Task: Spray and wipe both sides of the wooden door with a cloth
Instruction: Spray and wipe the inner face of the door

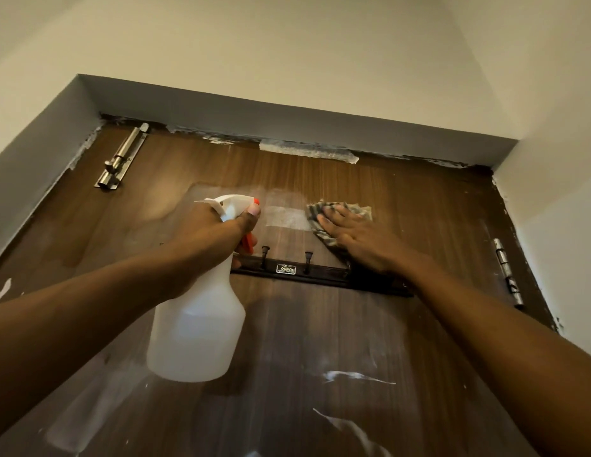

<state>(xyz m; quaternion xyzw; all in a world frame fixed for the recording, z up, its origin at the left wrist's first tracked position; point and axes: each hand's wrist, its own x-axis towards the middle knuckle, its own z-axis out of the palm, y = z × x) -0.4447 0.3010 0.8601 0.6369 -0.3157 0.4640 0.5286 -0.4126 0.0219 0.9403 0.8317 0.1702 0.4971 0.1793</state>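
Note:
The brown wooden door [403, 206] fills the view, seen from below up to its top edge. My left hand [205, 239] grips the neck of a white spray bottle [197, 328] with an orange trigger, its nozzle aimed at the upper door. My right hand [357, 237] presses a checked grey cloth [320, 212] flat against the door, fingers straight, just right of a pale sticker patch [287, 217]. The cloth is partly hidden under the palm.
A dark hook rail [320, 275] with a small label runs across the door below both hands. A steel bolt latch [122, 158] sits at the upper left, a hinge [507, 272] at the right edge. White paint smears mark the lower door. Grey frame and cream walls surround it.

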